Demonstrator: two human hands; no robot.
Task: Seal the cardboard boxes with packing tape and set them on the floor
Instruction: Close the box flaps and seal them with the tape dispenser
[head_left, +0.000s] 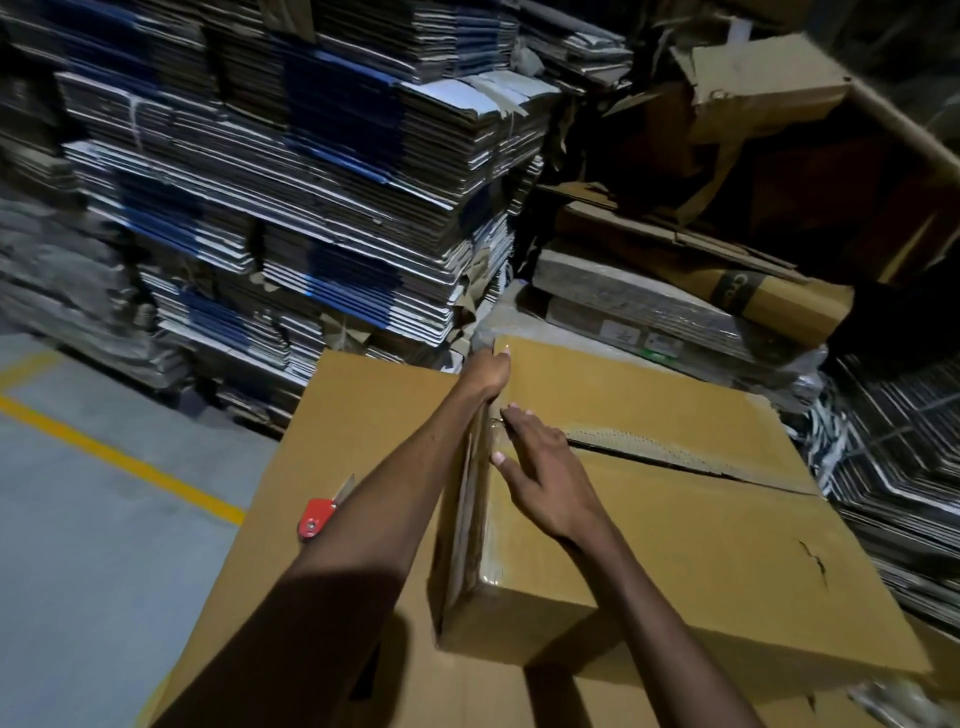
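Nearest to us our two bare forearms reached forward over a large flat sheet of brown cardboard (332, 415) that carried the work. On it sat the brown cardboard box (675, 545) we were sealing, its top flaps meeting along a seam (675, 462) that gaped slightly and showed the corrugated edge. What the box held we could not tell.

Our left hand (491, 376) was at the far left corner of the box, its fingers (503, 355) curled over the top edge and gripping it. Our right hand (540, 467) lay on top of the box just beside the left edge, near the start of the seam, its fingers spread and pressing down on the glossy strip of clear packing tape (493, 525) that ran along that edge. The two hands were near each other but apart.

A small red-handled box cutter (318, 514) with its blade out lay on the cardboard sheet, just left of our left forearm. Beyond stood tall stacks of flattened cartons (311, 208), and to the left the grey floor (78, 519) bore a yellow line (119, 457).
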